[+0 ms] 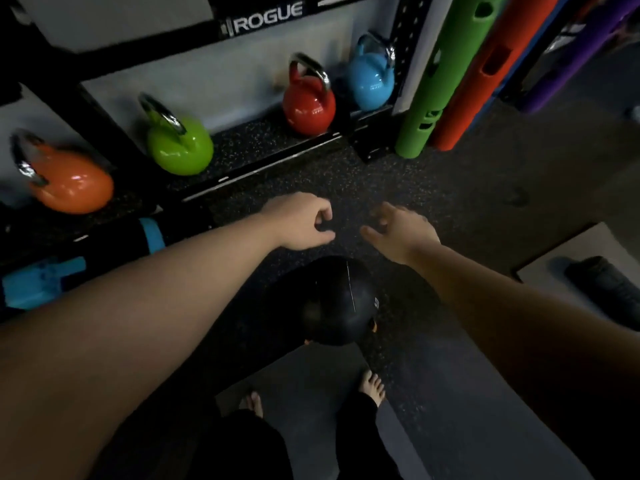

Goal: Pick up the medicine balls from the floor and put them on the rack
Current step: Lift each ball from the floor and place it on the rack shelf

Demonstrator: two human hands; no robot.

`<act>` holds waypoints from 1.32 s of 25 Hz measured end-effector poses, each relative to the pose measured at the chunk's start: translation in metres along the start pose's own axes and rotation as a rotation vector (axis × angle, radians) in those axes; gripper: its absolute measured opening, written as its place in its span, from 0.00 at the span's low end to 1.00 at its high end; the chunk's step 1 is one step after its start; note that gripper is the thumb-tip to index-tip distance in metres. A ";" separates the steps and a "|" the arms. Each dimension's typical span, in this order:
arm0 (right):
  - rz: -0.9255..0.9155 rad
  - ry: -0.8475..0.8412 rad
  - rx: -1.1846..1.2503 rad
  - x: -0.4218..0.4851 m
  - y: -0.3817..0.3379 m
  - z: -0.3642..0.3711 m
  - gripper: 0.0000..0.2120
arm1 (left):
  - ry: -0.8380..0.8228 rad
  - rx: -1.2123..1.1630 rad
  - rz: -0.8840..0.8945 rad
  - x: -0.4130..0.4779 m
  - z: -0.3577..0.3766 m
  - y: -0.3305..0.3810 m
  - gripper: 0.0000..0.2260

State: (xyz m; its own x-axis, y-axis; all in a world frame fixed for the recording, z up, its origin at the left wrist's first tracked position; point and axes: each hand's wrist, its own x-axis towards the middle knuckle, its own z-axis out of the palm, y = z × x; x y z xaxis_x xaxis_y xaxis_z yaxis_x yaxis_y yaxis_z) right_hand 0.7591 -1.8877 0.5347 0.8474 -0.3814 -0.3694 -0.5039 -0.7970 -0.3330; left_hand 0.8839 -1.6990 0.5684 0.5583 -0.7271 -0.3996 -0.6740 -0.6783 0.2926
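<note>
A black medicine ball lies on the speckled rubber floor just in front of my bare feet. Both arms stretch forward above it. My left hand hangs past the ball's far side with fingers loosely curled and nothing in it. My right hand is beside it, fingers spread and empty. Neither hand touches the ball. The black rack with white lettering stands ahead, its low shelf at floor level.
Orange, green, red and blue kettlebells sit along the rack's bottom shelf. Green and orange tubes lean at the right. A blue-and-black item lies at the left; a dark roll at the right.
</note>
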 end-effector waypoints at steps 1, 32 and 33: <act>-0.003 -0.036 -0.011 0.013 0.014 0.013 0.27 | -0.028 -0.006 -0.022 0.013 0.017 -0.002 0.18; 0.131 -0.376 -0.119 0.257 0.195 0.388 0.52 | -0.250 -0.459 -0.621 0.248 0.453 -0.178 0.50; 0.152 -0.377 -0.080 0.260 0.196 0.391 0.53 | -0.242 -0.503 -0.659 0.251 0.458 -0.181 0.50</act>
State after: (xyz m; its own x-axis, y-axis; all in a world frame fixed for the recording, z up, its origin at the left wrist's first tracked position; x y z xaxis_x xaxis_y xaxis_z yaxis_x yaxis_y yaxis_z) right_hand 0.8149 -1.9594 0.0340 0.6361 -0.3112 -0.7061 -0.5914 -0.7844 -0.1870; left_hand 0.9242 -1.7107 0.0168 0.6033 -0.1646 -0.7803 0.0777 -0.9617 0.2629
